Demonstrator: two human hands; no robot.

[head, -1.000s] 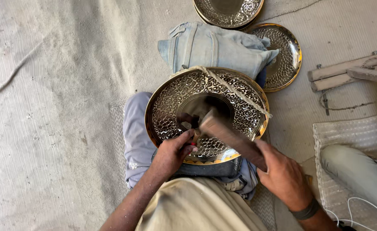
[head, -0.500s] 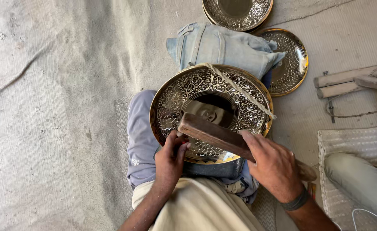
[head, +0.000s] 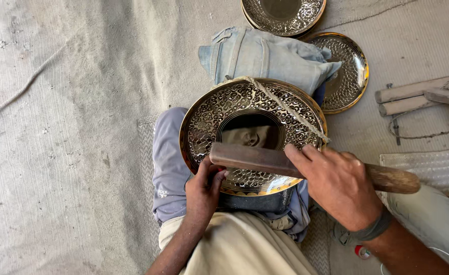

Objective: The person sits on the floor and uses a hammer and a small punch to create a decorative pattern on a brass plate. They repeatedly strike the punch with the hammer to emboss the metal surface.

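Engraved brass tray point(head: 250, 135) lay on the lap, centre, rope point(head: 285, 108) across it. Right hand point(head: 339, 186) had fingers clamped on a wooden mallet point(head: 265, 160). Left hand point(head: 204, 191) pinched something at the near rim, object hidden. Two similar trays point(head: 349, 76) far right, beside folded denim point(head: 265, 56).

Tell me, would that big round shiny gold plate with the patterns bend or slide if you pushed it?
The big round engraved brass plate looks like stiff metal, so probably no bending. Its glossy surface seems slippery, which may be why the pale twisted cord crosses it and the left hand steadies its rim.
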